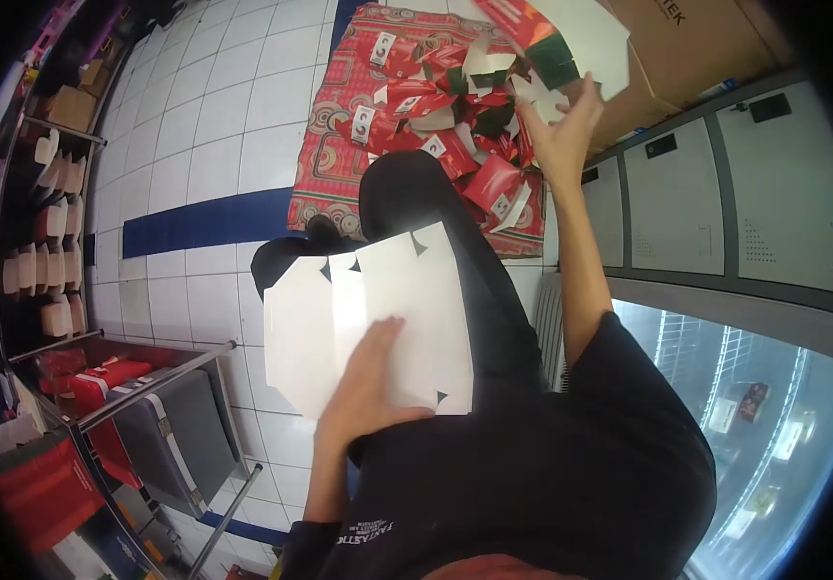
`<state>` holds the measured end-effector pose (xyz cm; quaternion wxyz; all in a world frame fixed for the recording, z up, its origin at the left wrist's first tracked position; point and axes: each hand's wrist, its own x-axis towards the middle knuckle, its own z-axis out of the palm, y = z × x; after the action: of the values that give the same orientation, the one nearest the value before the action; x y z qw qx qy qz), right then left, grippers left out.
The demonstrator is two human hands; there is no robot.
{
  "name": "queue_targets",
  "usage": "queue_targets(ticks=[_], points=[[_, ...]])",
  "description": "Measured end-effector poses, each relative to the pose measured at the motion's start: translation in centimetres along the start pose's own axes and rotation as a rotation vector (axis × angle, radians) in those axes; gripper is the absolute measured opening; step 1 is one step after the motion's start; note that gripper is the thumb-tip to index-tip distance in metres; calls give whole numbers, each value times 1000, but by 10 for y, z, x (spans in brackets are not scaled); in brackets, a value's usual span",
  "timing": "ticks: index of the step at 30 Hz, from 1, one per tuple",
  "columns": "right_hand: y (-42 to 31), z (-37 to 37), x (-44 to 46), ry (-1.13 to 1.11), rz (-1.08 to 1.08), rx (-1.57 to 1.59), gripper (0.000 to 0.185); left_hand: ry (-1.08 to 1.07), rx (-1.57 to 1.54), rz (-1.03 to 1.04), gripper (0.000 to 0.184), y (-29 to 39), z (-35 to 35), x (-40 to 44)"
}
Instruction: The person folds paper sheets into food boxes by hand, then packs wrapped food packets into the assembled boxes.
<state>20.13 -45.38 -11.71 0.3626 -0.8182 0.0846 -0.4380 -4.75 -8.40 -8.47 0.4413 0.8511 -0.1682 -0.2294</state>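
Covering white floor tiles [260,92]: red patterned mat [315,159], carrying a loose heap of red, green and white printed card pieces [453,155]. Notched flat white cardboard sheet [416,290] lies across the black-trousered lap [505,333]. Red, green and white card panel [585,39] is up by the mat's far right corner. Right hand [566,135]: fingers look pinched on its edge; edge-only grip could bend it. Left hand [366,387]: fingers extended flat on the sheet, thumb spread; uneven palm pressure could crease or slide it.
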Motion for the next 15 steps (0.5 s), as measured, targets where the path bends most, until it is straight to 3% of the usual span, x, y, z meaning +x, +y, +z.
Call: queue_targets(ticks=[3, 5, 7, 10, 15], points=[[36, 15, -23, -187, -127, -240, 72, -68, 85, 8, 117, -14, 10, -1], [33, 20, -56, -545, 52, 66, 61, -59, 101, 9, 115, -12, 9, -1], [8, 18, -85, -635, 178, 244, 46, -130, 18, -20, 109, 6, -4, 0], [-9, 24, -110, -816, 349, 273, 44, -148, 136, 14, 113, -6, 3, 0], [-38, 27, -114, -715, 288, 314, 34, -205, 121, 39, 105, 5, -3, 1]])
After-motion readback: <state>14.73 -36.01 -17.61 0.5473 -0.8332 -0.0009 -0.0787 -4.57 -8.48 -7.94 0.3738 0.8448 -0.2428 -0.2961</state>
